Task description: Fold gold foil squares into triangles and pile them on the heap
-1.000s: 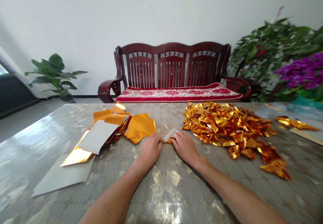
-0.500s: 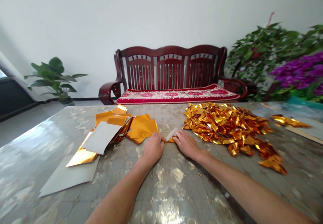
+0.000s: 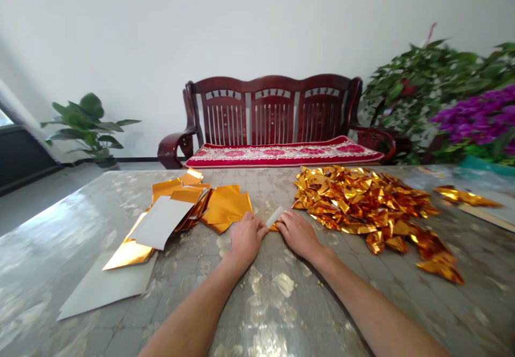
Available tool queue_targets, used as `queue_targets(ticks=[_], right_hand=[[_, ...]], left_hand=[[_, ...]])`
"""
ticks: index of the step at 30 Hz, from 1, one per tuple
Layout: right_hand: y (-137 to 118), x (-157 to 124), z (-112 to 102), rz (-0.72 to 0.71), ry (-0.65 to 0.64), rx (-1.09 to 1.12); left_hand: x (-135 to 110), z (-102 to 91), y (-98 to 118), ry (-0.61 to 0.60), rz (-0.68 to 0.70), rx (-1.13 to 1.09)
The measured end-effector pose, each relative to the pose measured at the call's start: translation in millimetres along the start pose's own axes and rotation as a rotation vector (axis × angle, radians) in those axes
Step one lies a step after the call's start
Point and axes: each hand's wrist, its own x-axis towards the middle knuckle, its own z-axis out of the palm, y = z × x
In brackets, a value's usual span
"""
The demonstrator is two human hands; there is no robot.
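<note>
Both hands rest on the table's middle, fingers curled together on a small piece of gold foil paper (image 3: 274, 218) whose white underside shows. My left hand (image 3: 246, 237) pinches its left end and my right hand (image 3: 296, 233) presses its right end. A fan of flat gold foil sheets (image 3: 225, 205) lies just left of my left hand, some turned white side up. A big heap of folded gold foil pieces (image 3: 366, 201) lies right of my right hand.
The table (image 3: 273, 303) has a glossy patterned top. A white sheet (image 3: 104, 284) lies at the left front. More gold pieces (image 3: 466, 196) sit at the far right. Beyond stand a dark wooden bench (image 3: 273, 115) with a red cushion, a potted plant (image 3: 90, 126) and purple flowers (image 3: 478, 115).
My hands have stayed on the small foil piece with only slight finger shifts. The view has tilted a little, so the scene sits slightly lower.
</note>
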Motion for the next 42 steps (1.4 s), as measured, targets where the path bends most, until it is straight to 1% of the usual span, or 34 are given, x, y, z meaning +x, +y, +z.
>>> queue_targets(ticks=[4,11,17,24,29,35,42], right_hand=[[0.1,-0.7,0.2,-0.013,-0.003,-0.015],[-0.2,-1.7,0.6,-0.003,0.022,-0.011],[0.3,-1.3,1.5,0.02,0.019,0.03],[-0.6,1.2,-1.2,0.087,-0.02,0.11],[-1.5,3.3,-3.4,0.127,-0.047,0.157],[-2.0,3.6,-3.3,0.139,-0.061,0.151],[-0.7,1.2,-1.2,0.106,-0.024,0.191]], left_hand=[[1.3,1.9,0.5,0.024,0.02,0.025],[1.1,0.6,4.9,0.024,0.042,0.109],[0.1,1.3,7.3,0.069,0.064,0.147],[0.9,4.6,6.0,0.112,0.042,0.126],[1.9,4.3,6.5,0.106,0.014,0.094],[2.5,2.7,7.6,0.096,-0.01,0.059],[-1.0,1.2,9.0,0.117,0.032,0.104]])
